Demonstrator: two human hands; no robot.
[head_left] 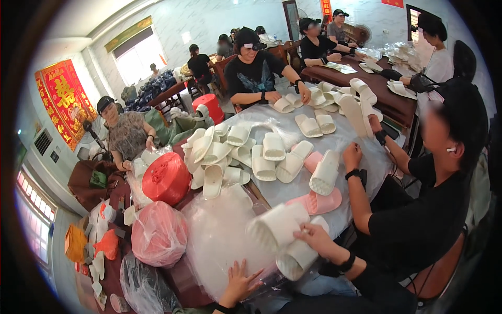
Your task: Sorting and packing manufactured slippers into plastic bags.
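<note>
Beside the red stool (166, 179), a clear plastic bag (219, 240) lay on the table (293, 191).
Left hand (239, 282) pressed it flat, fingers spread; right hand (315, 238) pinched a pair of white slippers (286, 238) just right of it; better slid in together, toes first.
</note>
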